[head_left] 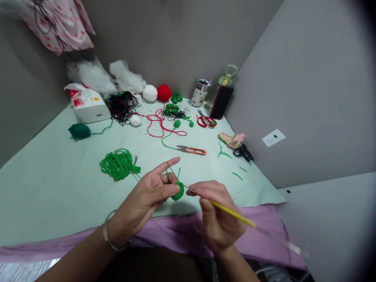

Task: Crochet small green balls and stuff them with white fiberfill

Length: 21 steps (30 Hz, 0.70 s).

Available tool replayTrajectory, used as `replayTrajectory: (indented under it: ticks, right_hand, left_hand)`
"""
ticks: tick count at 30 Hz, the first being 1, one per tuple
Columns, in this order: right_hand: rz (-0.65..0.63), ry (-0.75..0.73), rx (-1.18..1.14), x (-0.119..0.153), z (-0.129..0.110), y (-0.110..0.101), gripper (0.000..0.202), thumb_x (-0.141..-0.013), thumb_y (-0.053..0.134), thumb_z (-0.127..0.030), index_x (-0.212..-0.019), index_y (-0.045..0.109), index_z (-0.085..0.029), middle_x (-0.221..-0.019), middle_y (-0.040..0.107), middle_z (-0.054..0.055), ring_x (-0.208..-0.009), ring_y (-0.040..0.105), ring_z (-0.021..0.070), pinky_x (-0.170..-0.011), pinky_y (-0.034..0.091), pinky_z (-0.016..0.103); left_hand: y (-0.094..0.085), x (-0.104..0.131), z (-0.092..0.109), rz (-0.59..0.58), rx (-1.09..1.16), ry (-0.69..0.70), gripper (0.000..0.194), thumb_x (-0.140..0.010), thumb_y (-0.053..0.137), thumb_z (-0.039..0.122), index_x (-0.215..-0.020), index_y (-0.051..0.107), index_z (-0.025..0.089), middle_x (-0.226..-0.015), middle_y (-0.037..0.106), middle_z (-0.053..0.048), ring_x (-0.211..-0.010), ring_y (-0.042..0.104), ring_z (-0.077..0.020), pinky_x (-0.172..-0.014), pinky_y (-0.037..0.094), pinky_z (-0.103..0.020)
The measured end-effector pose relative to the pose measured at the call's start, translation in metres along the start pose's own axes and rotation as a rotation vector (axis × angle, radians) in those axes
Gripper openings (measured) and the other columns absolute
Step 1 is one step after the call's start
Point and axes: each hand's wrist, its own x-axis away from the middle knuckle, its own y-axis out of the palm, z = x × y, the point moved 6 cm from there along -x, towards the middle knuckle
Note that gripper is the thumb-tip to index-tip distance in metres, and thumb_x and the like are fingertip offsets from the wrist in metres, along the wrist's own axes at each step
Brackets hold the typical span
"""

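My left hand pinches a small green crochet piece between thumb and fingers. Green yarn loops over its raised index finger. In my right hand is a crochet hook with a yellow handle, held like a pen. Its thin metal tip reaches the top edge of the crochet piece. A bundle of green yarn lies left of my hands, with a strand running toward my left hand. Beyond my hands lie orange-handled thread snips.
Red-handled scissors, a phone, a bottle and a pen holder are at the back right. Black yarn, a white box, a red yarn ball and white stuffing are at the back. Green scraps lie right.
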Motion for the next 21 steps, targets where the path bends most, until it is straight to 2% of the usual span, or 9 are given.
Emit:
replayTrajectory:
  ticks: [3, 6, 9, 12, 15, 16, 18, 21]
  right_hand:
    - [0.092, 0.248, -0.35, -0.005, 0.01, 0.002, 0.022, -0.105, 0.057, -0.02, -0.106, 0.077, -0.029, -0.088, 0.073, 0.003, -0.077, 0.07, 0.0175, -0.068, 0.06, 0.034]
    - [0.071, 0.293, -0.415, -0.009, 0.014, 0.008, 0.016, -0.103, 0.063, -0.024, -0.1, 0.079, -0.028, -0.091, 0.075, 0.004, -0.081, 0.071, 0.019, -0.069, 0.06, 0.034]
    - [0.034, 0.198, -0.194, -0.007, 0.013, 0.008, 0.023, -0.101, 0.063, -0.017, -0.108, 0.08, -0.03, -0.096, 0.078, 0.005, -0.093, 0.072, 0.022, -0.079, 0.061, 0.038]
    - [-0.043, -0.012, 0.139, 0.001, 0.007, 0.009, 0.043, -0.096, 0.067, -0.009, -0.129, 0.075, -0.036, -0.108, 0.078, 0.006, -0.097, 0.073, 0.0235, -0.079, 0.062, 0.039]
    - [-0.087, -0.169, 0.307, 0.009, 0.003, 0.012, 0.057, -0.09, 0.075, -0.009, -0.138, 0.07, -0.04, -0.117, 0.075, 0.007, -0.101, 0.073, 0.0262, -0.078, 0.064, 0.04]
    - [-0.06, -0.152, 0.277, 0.008, 0.004, 0.011, 0.054, -0.091, 0.073, -0.01, -0.135, 0.071, -0.04, -0.115, 0.075, 0.007, -0.1, 0.073, 0.0261, -0.077, 0.064, 0.04]
    - [0.054, -0.021, 0.118, 0.004, 0.009, 0.006, 0.038, -0.096, 0.066, -0.012, -0.123, 0.077, -0.038, -0.103, 0.075, 0.006, -0.09, 0.072, 0.0232, -0.075, 0.062, 0.04]
    - [0.201, 0.275, -0.266, -0.006, 0.023, 0.001, 0.019, -0.1, 0.064, -0.02, -0.1, 0.08, -0.029, -0.086, 0.071, 0.003, -0.069, 0.065, 0.0158, -0.063, 0.056, 0.032]
  left_hand:
    - [0.0, 0.001, 0.004, -0.018, -0.046, 0.057, 0.076, -0.08, 0.089, 0.022, -0.149, 0.059, 0.021, -0.089, 0.065, 0.001, -0.076, 0.056, -0.009, -0.075, 0.045, -0.022]
    - [0.004, 0.001, 0.001, -0.07, -0.067, 0.09, 0.074, -0.084, 0.087, 0.022, -0.151, 0.057, 0.025, -0.095, 0.068, 0.0, -0.088, 0.064, -0.0138, -0.088, 0.049, -0.028]
    - [0.004, 0.0, -0.001, -0.051, -0.117, 0.138, 0.072, -0.086, 0.085, 0.023, -0.152, 0.056, 0.027, -0.099, 0.07, -0.001, -0.095, 0.066, -0.0154, -0.092, 0.05, -0.029]
    - [0.003, -0.002, -0.002, 0.012, -0.141, 0.179, 0.073, -0.086, 0.086, 0.022, -0.152, 0.056, 0.029, -0.095, 0.068, 0.001, -0.093, 0.064, -0.0146, -0.09, 0.05, -0.027]
    - [0.003, -0.004, -0.008, 0.011, -0.034, 0.095, 0.067, -0.084, 0.087, 0.026, -0.147, 0.063, 0.027, -0.096, 0.068, -0.001, -0.09, 0.062, -0.0143, -0.086, 0.049, -0.026]
    - [0.004, -0.005, -0.011, -0.009, 0.02, 0.033, 0.063, -0.084, 0.086, 0.027, -0.144, 0.065, 0.024, -0.096, 0.068, -0.002, -0.087, 0.061, -0.0141, -0.084, 0.049, -0.026]
    - [0.006, -0.006, -0.014, -0.045, 0.12, -0.062, 0.055, -0.084, 0.085, 0.027, -0.137, 0.071, 0.019, -0.094, 0.067, -0.003, -0.081, 0.057, -0.0132, -0.078, 0.049, -0.025]
    - [0.005, -0.005, -0.008, -0.048, 0.194, -0.056, 0.041, -0.087, 0.08, 0.022, -0.127, 0.077, 0.014, -0.091, 0.064, -0.004, -0.076, 0.054, -0.0111, -0.073, 0.048, -0.023]
